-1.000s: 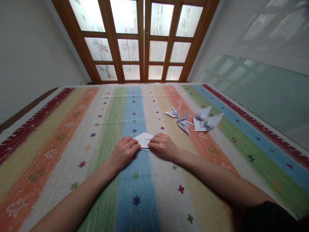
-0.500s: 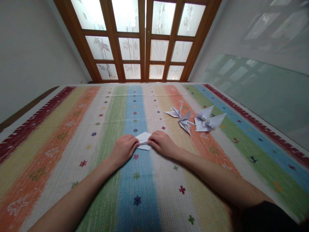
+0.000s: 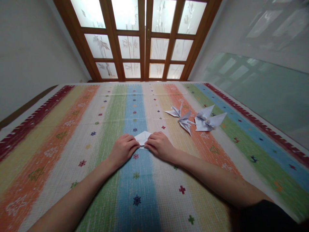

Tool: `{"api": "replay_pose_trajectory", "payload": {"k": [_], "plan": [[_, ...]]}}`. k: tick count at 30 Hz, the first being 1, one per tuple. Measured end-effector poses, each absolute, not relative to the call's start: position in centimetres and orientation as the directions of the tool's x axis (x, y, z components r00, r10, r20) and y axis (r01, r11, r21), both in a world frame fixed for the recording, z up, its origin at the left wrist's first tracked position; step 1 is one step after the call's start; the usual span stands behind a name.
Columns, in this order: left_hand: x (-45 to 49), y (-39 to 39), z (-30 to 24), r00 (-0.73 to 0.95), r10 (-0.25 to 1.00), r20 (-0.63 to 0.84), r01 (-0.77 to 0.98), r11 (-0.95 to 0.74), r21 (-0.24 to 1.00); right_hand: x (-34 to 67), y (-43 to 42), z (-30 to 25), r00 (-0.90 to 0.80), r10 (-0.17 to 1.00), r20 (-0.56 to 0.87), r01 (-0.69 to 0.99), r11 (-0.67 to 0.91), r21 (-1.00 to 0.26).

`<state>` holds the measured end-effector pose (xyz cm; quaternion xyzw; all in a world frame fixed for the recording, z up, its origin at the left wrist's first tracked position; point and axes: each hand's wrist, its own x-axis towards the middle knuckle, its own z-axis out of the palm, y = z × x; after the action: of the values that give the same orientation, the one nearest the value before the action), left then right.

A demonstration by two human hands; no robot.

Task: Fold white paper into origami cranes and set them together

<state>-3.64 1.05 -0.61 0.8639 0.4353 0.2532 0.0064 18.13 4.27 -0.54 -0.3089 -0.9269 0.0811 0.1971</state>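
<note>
A small folded piece of white paper (image 3: 143, 137) lies on a striped, many-coloured cloth (image 3: 72, 135). My left hand (image 3: 124, 149) rests on the paper's left side with its fingers curled and pressing down. On the paper's right side my right hand (image 3: 159, 145) presses the same way, fingers curled. The two hands almost meet over the paper and hide its near half.
Three finished white paper cranes (image 3: 193, 119) lie on the cloth to the right and a little farther away. A wooden door with frosted glass panes (image 3: 145, 42) stands beyond the cloth's far edge. A glass panel (image 3: 260, 93) runs along the right side.
My hands have drawn slightly closer together over the paper, covering more of it. The cranes have not moved.
</note>
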Motion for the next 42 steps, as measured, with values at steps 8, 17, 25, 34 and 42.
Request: {"api": "replay_pose_trajectory", "payload": {"k": [8,17,25,34,42], "plan": [[-4.0,1.2,-0.5,0.419,0.833,0.360,0.831,-0.512,0.218,16.8,4.3,0.4,-0.648,0.733,0.207,0.659,0.676,-0.329],[-4.6,1.3,-0.8,0.399,0.847,0.351,0.840,-0.491,0.230,16.1,4.2,1.3,-0.623,0.770,0.140,0.709,0.631,-0.316],[-4.6,1.6,-0.1,0.301,0.933,0.196,0.898,-0.347,0.271,15.4,5.0,2.2,-0.597,0.802,0.007,0.764,0.571,-0.299],[-4.5,1.5,0.5,0.239,0.959,0.149,0.962,-0.254,0.095,15.0,4.9,2.7,-0.587,0.809,-0.027,0.792,0.567,-0.225],[-3.7,-2.3,1.6,0.391,0.813,0.431,0.901,-0.434,0.001,14.9,5.1,2.9,-0.597,0.801,-0.050,0.790,0.576,-0.211]]}}
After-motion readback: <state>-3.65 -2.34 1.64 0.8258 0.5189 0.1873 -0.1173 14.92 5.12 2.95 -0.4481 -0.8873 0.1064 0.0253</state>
